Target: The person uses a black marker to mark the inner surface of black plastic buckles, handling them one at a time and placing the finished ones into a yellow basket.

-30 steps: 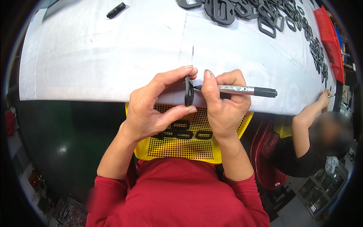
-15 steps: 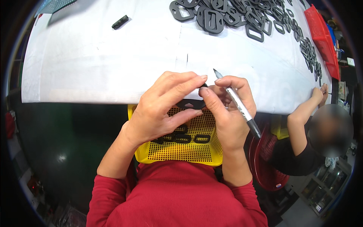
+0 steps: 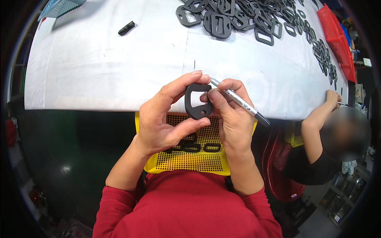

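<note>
A flat black plastic frame [image 3: 189,106], with a wide opening and a small hole near one end, is held upright over the near table edge. My left hand [image 3: 152,119] is closed on it, fingers at its top and thumb at its bottom. My right hand [image 3: 234,123] grips a silver-and-black marker pen [image 3: 243,102], slanted with its black end down to the right. The right thumb also touches the frame's right side. Fingers hide the pen's tip. Below the hands, a yellow perforated basket [image 3: 190,166] sits at my lap with several black frames [image 3: 192,148] in it.
A heap of similar black frames [image 3: 242,16] spreads across the white table [image 3: 99,79] toward the right. A black cap-like piece [image 3: 126,28] lies far left, near a blue basket [image 3: 59,8]. A red basket [image 3: 337,43] and another person's arm [image 3: 315,123] are at right.
The black frame has turned from nearly edge-on to face me, showing its opening. The marker's tip end has moved left, behind my fingers. The other person's hand has shifted slightly.
</note>
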`<state>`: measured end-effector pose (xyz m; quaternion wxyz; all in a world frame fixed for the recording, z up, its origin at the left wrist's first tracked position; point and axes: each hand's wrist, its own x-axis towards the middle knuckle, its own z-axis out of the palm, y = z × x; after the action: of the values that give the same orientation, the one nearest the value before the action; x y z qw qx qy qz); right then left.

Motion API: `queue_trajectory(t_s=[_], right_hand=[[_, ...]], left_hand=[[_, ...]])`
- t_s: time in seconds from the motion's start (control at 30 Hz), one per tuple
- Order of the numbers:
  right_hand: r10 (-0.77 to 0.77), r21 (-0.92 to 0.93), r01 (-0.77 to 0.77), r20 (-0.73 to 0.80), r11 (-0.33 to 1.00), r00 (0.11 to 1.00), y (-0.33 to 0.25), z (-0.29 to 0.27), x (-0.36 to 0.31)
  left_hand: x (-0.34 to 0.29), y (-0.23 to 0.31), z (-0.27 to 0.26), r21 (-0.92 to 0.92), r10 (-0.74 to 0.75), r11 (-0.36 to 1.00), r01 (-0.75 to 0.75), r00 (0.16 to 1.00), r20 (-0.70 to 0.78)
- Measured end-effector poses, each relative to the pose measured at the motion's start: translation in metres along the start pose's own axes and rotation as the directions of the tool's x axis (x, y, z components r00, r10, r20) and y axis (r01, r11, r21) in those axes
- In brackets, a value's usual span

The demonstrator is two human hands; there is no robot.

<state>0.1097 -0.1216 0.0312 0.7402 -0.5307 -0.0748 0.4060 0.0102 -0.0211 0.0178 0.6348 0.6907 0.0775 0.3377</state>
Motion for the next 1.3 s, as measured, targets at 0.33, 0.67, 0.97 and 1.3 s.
queue_trajectory(t_s=[0.33, 0.67, 0.97, 1.3], right_hand=[[-0.265, -0.44, 0.204, -0.081, 0.875, 0.961, 0.001, -0.009, 0.004], [-0.475, -0.656, 0.358, -0.002, 0.665, 0.88, 0.009, 0.003, 0.01], [-0.514, -0.559, 0.447, 0.043, 0.699, 0.857, 0.017, 0.0, 0.012], [-0.441, -0.581, 0.369, 0.018, 0.725, 0.897, 0.016, 0.003, 0.009]], left_hand=[[-0.008, -0.014, -0.013, 0.209, -0.085, 0.975, 0.074, 0.995, 0.044], [-0.012, -0.023, -0.017, 0.19, -0.024, 0.982, 0.011, 0.997, 0.07], [-0.014, -0.023, -0.017, 0.17, -0.014, 0.985, 0.004, 0.998, 0.061], [-0.014, -0.024, -0.017, 0.183, -0.008, 0.983, -0.005, 0.998, 0.067]])
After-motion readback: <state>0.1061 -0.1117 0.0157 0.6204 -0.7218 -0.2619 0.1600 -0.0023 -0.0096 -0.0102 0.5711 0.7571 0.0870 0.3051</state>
